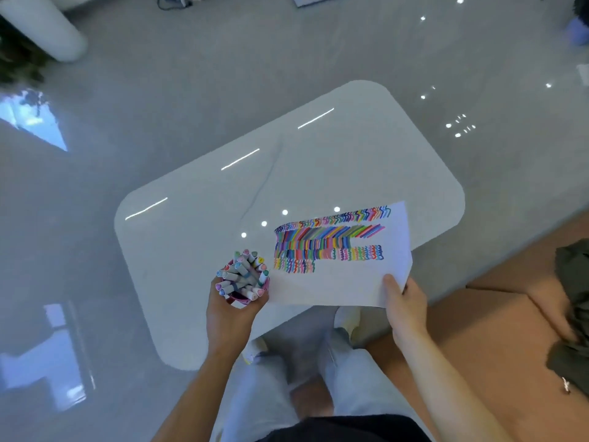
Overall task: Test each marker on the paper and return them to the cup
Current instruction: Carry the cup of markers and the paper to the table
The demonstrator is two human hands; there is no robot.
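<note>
A pink cup [243, 298] packed with several white-barrelled markers [242, 272] is gripped from below by my left hand [231, 317] over the near edge of the white table [197, 244]. A white sheet of paper [347, 282] covered with rows of coloured test strokes lies on the table's near right part. My right hand [404, 304] pinches the sheet's near right corner, thumb on top, and that corner is lifted off the table edge.
The glossy white table has rounded corners and sits low on a shiny grey floor. A brown sofa [478, 346] with a dark garment [573, 314] is at my right. My knees and shoes are just below the table's near edge. A white planter [41, 27] stands far left.
</note>
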